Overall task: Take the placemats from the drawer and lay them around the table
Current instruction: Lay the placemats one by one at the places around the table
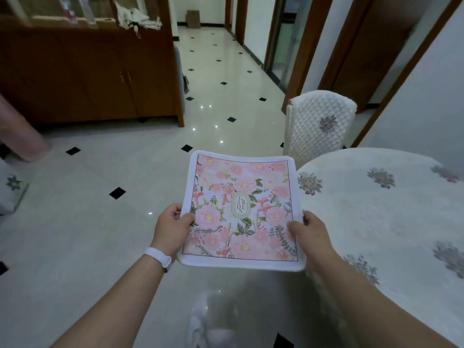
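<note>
A square placemat with pink flowers, a white border and a gold "GARDEN" oval is held flat in the air in front of me, above the tiled floor. My left hand grips its left edge, thumb on top. My right hand grips its right edge the same way. The round table, covered with a white quilted cloth with grey flower prints, stands just to the right of the placemat. Whether more mats lie under the top one I cannot tell. No drawer is visible.
A chair with a white quilted cover stands at the table's far side. A brown wooden cabinet fills the back left. A hallway with glossy white tiles runs ahead. Another covered seat edge shows at far left.
</note>
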### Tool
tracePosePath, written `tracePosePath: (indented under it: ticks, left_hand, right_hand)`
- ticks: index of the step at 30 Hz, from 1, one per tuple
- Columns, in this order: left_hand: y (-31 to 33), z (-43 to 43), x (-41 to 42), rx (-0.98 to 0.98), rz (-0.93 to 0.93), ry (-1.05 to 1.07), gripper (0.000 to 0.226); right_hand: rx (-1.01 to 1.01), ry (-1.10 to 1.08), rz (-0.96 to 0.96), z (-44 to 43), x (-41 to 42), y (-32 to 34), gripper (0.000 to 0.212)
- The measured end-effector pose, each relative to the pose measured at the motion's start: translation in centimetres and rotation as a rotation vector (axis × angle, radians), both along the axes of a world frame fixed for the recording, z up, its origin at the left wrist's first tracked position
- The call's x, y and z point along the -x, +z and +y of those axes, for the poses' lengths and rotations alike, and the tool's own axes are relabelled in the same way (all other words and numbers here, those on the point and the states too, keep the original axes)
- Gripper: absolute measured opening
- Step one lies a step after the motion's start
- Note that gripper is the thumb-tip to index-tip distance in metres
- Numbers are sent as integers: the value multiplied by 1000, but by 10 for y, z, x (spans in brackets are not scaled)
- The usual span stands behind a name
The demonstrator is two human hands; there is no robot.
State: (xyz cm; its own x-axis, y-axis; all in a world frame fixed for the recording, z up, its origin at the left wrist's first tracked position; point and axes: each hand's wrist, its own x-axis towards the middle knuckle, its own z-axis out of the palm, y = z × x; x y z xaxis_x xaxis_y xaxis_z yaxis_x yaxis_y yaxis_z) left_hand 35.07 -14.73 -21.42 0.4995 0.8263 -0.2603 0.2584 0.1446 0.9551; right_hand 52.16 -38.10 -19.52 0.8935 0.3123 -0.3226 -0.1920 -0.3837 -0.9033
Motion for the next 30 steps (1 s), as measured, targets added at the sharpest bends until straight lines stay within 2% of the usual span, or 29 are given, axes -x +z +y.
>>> tracePosePath:
  ticks: [6,11,17,22,25,30]
  left_hand:
    - [9,98,-56,32,0,-71,7]
    - [17,145,-102,-36,-21,-154,7]
    - [8,193,-163,5,0,-167,7]
    - [6,242,-222,-31,25,-164,10]
    - [8,275,-263,-67,39,-126,12]
    - [13,310,-345,-74,99,-134,11]
  right_hand:
    - [-13,-29,-110,79,-35,19,21]
    - [-12,-76,-65,116,-62,10,23]
    - [-12,-147,-37,162,-118,4,26]
    - [36,-122,-26,216,-187,-16,18]
    - [-5,-107,13,255,-235,-31,16]
    - [-9,-101,57,291,-309,-26,13]
